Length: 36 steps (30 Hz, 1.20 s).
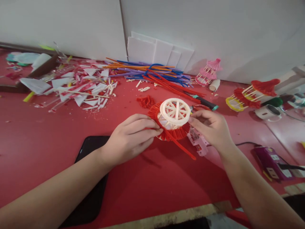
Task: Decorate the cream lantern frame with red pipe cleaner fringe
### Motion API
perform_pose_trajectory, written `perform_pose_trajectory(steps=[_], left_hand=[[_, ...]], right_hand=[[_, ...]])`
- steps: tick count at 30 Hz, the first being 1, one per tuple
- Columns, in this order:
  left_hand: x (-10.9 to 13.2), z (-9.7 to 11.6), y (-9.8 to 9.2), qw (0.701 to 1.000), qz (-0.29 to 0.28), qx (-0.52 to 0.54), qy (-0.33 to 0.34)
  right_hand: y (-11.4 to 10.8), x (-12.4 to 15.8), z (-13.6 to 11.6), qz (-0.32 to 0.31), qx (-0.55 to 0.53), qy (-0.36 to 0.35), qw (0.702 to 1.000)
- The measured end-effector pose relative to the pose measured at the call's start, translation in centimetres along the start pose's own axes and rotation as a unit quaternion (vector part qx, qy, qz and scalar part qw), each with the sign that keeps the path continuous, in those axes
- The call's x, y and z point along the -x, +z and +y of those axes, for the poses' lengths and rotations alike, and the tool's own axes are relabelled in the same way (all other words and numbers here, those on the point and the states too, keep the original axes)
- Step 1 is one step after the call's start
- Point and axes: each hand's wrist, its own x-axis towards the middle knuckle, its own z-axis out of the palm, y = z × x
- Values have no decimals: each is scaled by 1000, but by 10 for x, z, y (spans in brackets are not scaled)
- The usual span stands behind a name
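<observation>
A small craft model with a cream spoked ring (176, 111) on top and a red pleated skirt (154, 111) around it is held just above the table. My left hand (135, 135) is closed at the skirt's left side, its fingertips pinching a red pipe cleaner (182, 148) against the model. The strip's free end slants down to the right. My right hand (211, 127) has its thumb and forefinger closed at the ring's right edge; the other fingers curl behind. A pink glue gun (200, 144) lies partly hidden beneath the right hand.
Red, blue, orange and purple pipe cleaners (152, 70) lie at the back, beside a heap of paper and stick scraps (88, 82). Finished-looking pink (209, 73) and red-yellow (254, 92) tiered models stand right. A black phone-like slab (91, 187) and purple power strip (271, 162) lie nearer.
</observation>
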Motion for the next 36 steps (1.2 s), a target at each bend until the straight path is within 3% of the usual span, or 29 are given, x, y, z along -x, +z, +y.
perform_pose_trajectory(steps=[6,10,13,15,16,19,21,23,27,36], left_hand=[[0,0,1,1000,2,0,-4],[-1,1,0,1000,0,-1,-8],[-1,1,0,1000,-2,-2,-10],[-1,1,0,1000,-3,2,-9],[-1,1,0,1000,-3,3,-9],[-1,2,-1,1000,-6,3,-10],[-1,2,-1,1000,-6,2,-13],[-1,3,-1,1000,-9,3,-13],[-1,3,-1,1000,-8,7,-11],[-2,2,-1,1000,-8,7,-16]], right_hand=[[-4,1,7,25,42,-11,999],[-3,-1,12,3,50,-38,998],[-2,5,6,41,107,-121,986],[-1,13,-3,65,134,-230,962],[0,17,-9,47,141,-287,946],[2,28,-22,-80,197,-413,886],[4,32,-26,-124,254,-450,847],[4,33,-26,-130,280,-456,835],[0,31,-23,-114,258,-447,849],[4,24,-21,-14,280,-452,847]])
